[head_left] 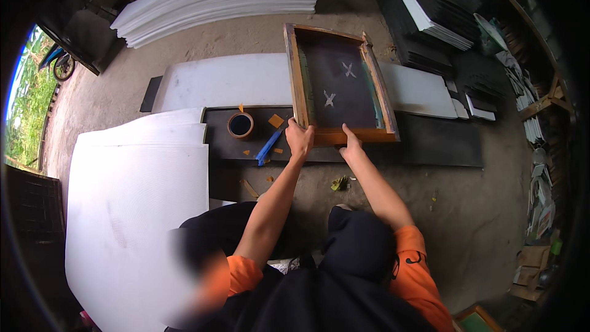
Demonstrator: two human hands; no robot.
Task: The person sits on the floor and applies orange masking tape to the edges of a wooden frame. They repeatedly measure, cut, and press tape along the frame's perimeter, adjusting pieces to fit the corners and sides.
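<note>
Both hands gripped the near rail of a wooden screen-printing frame [337, 83]: the left hand [299, 138] closed over its near-left corner, the right hand [351, 145] curled on the same rail further right, fingers pressing the wood. The frame, its dark mesh marked with two pale crosses, lay on a long dark board [424, 141] on the dirt floor, toward the board's middle. Just left of the left hand, on the same board, stood a small round ink pot [240, 125] and a blue-handled tool [268, 147]. White sheets [132, 209] lay stacked off the board's left end.
</note>
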